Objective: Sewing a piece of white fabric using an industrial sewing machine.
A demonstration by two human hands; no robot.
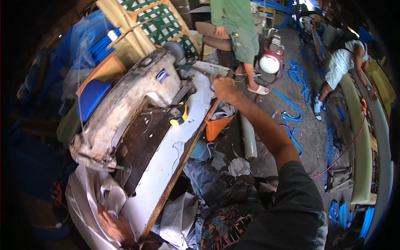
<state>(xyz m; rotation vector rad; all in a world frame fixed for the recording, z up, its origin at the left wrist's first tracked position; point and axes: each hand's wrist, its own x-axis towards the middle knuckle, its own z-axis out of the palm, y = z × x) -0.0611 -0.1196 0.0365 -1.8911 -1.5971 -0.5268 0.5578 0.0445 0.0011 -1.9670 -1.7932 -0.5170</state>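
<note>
A worn, dirty-white sewing machine (pixel 129 100) stands across the table (pixel 160 166), whose white top is chipped and has a brown worn patch. At lower left my left hand (pixel 116 227) lies with fingers stretched out against pale grey sheet material (pixel 85 200), bunched beside the machine's head. My right hand (pixel 227 89) reaches to the table's far right corner, its fingers closed; what they hold is too small to make out. A yellow and black tape measure (pixel 178 113) rests on the tabletop by the machine. Below my right hand hangs an orange pouch (pixel 218 125) with grey cloth inside.
A person in green (pixel 237 33) stands beyond the table, near a white-tanked compressor (pixel 270 63). At right another person (pixel 348 62) bends over a long green padded piece (pixel 358 146). Blue strips (pixel 291 104) and a red hose (pixel 346 156) lie on the floor. A webbed frame (pixel 160 25) leans behind the machine.
</note>
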